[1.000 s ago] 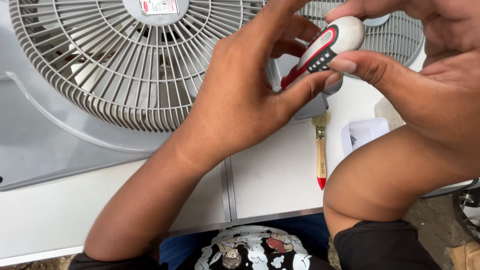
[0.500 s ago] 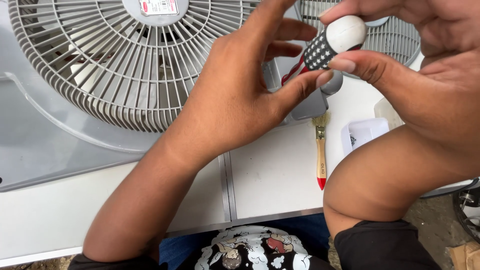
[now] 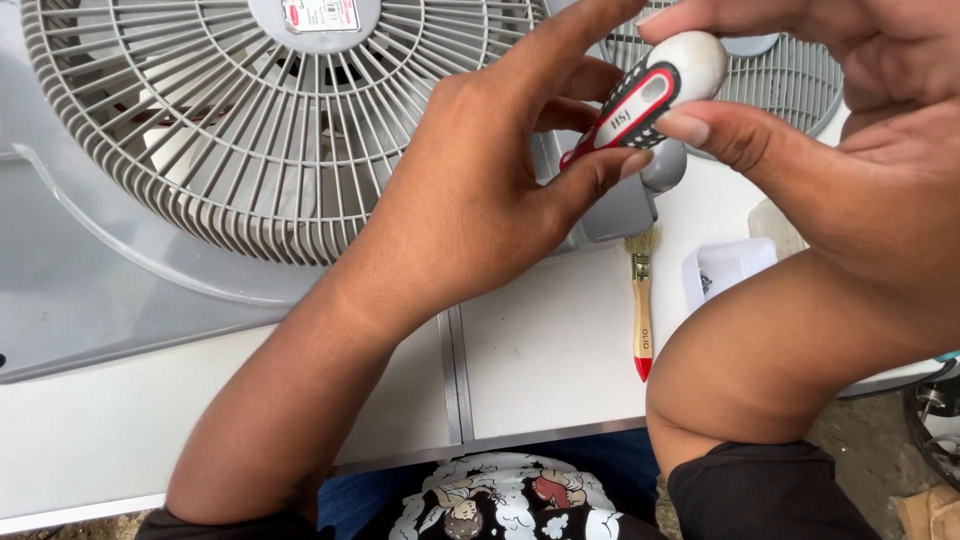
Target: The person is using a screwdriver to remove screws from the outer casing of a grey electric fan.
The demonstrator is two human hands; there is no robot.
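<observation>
Both hands are raised close together, left hand [image 3: 480, 190] spread, right hand [image 3: 830, 130] pinching (thumb against fingertips).

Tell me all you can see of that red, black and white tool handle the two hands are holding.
The screwdriver handle is chunky and looks like moulded plastic: a rounded white end cap, a black dimpled grip and a red band around a pale inset panel. It tilts, cap up and to the right, above the fan grille. The right hand pinches it near the cap between thumb and forefinger; the left hand meets its lower end, thumb beneath it. Its shaft is hidden behind the left hand's fingers.
</observation>
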